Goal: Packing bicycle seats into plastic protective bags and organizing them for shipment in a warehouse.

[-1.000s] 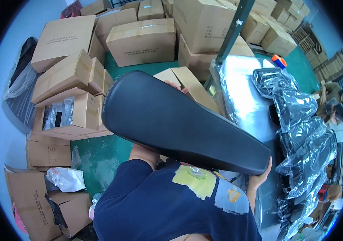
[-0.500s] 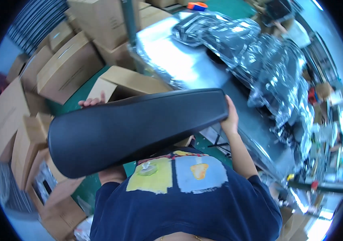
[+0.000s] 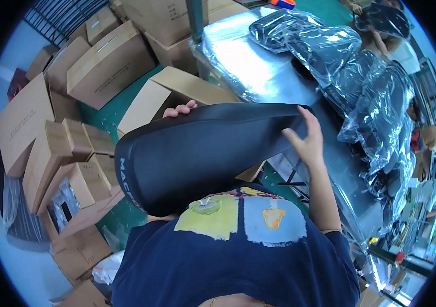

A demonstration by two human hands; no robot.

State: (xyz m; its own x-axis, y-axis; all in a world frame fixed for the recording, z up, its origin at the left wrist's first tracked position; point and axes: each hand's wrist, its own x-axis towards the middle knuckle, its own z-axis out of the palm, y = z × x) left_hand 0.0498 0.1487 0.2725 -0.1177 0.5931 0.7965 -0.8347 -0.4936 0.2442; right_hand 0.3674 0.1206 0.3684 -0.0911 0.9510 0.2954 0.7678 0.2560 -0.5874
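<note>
Both hands (image 3: 307, 140) grip black seat (image 3: 202, 153) edges beside table (image 3: 259, 66).

The black seat (image 3: 202, 153) fills the space in front of the chest, with the left hand (image 3: 179, 109) on its far edge and the right hand (image 3: 305, 140) on its right end. Left of it, cardboard boxes (image 3: 70, 153) crowd the green floor (image 3: 121, 107), leaving only a narrow strip between them. On the right, the desk (image 3: 259, 71) has a bare patch near its closer end; beyond it, plastic-wrapped seats (image 3: 361, 87) block the way.
</note>
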